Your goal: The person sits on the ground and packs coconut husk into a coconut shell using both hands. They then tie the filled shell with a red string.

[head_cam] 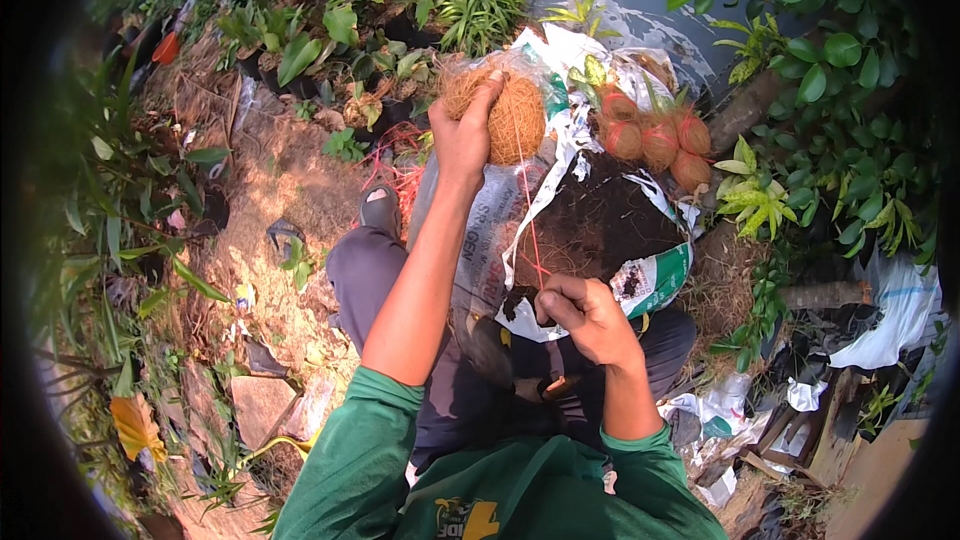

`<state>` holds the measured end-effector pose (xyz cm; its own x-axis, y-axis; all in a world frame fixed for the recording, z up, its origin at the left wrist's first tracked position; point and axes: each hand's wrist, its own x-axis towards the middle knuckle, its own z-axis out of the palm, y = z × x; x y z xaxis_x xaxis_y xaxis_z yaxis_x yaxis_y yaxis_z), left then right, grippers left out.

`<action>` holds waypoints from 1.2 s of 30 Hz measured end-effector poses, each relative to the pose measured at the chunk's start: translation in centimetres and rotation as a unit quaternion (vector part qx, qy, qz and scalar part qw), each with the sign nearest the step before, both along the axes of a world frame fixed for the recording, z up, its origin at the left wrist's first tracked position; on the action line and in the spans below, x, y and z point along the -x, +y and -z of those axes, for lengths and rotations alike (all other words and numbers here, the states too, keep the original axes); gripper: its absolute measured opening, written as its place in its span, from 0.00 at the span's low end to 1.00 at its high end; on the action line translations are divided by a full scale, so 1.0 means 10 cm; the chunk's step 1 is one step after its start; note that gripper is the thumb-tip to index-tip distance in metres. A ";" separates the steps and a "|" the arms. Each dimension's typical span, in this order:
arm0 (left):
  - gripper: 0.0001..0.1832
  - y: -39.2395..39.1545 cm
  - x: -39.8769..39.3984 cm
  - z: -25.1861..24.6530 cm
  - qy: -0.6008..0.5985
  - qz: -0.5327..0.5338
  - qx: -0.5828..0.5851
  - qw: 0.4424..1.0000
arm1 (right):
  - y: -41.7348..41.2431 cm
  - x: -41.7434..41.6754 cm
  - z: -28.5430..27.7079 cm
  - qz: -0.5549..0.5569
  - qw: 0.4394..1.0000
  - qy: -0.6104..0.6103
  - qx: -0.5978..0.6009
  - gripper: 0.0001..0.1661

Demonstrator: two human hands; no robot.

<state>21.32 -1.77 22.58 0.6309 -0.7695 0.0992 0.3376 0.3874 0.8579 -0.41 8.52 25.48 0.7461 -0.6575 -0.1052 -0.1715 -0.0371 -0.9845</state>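
Note:
My left hand (465, 127) holds a clump of brown coconut fibre (517, 116) near the far end of the sack, thumb on top. From this clump a thin pink string (529, 199) runs toward me, stretched straight. Its near end is pinched in the closed fingers of my right hand (589, 315). Below the string lies a torn-open white and green plastic sack (656, 281) with dark soil (622, 206) and loose fibre in it. Beyond the soil, several fibre balls (660, 139) tied with pink string sit in a group.
A printed grey sack (487, 232) lies under my left forearm. Loose pink string (397, 157) is heaped left of it, beyond my sandalled foot (380, 210). Potted plants (300, 52) line the far left. A leafy shrub (832, 60) hangs in at the right, above plastic scraps and wood pieces (802, 420).

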 end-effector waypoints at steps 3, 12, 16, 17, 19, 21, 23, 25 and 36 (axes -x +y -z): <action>0.16 -0.01 0.01 0.00 0.013 -0.032 0.019 0.999 | 0.05 0.03 0.04 0.004 1.000 0.005 0.006 0.13; 0.31 -0.01 -0.05 -0.01 0.039 -0.015 0.009 0.999 | 0.13 0.06 0.08 -0.008 1.000 0.026 0.007 0.13; 0.30 -0.03 -0.04 0.00 0.092 -0.030 -0.002 0.995 | 0.18 0.06 0.13 -0.045 0.999 0.017 -0.002 0.13; 0.29 -0.03 -0.05 0.00 0.091 -0.027 0.005 0.996 | 0.19 0.06 0.15 -0.062 0.998 0.016 -0.013 0.13; 0.29 -0.04 -0.08 0.01 0.088 -0.021 0.021 0.996 | 0.19 0.05 0.18 -0.069 0.998 0.000 0.010 0.14; 0.28 -0.05 -0.08 0.02 0.098 -0.025 0.029 0.994 | 0.21 0.01 0.22 -0.044 0.999 -0.014 0.008 0.15; 0.23 -0.06 -0.07 0.03 0.106 -0.037 0.034 0.993 | 0.18 0.02 0.24 -0.025 0.998 -0.004 -0.063 0.15; 0.14 -0.07 -0.05 0.04 0.111 -0.056 0.035 0.992 | 0.14 0.04 0.28 -0.015 0.995 0.018 -0.101 0.16; 0.18 0.00 -0.02 0.06 0.218 0.050 0.008 0.975 | -0.24 -0.07 1.31 0.082 0.943 -0.060 -0.316 0.16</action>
<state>21.51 -1.81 22.02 0.5382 -0.8295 -0.1491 0.7048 0.3460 0.6193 0.29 6.07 12.36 0.6716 -0.5996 -0.4354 -0.0091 0.5808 -0.8140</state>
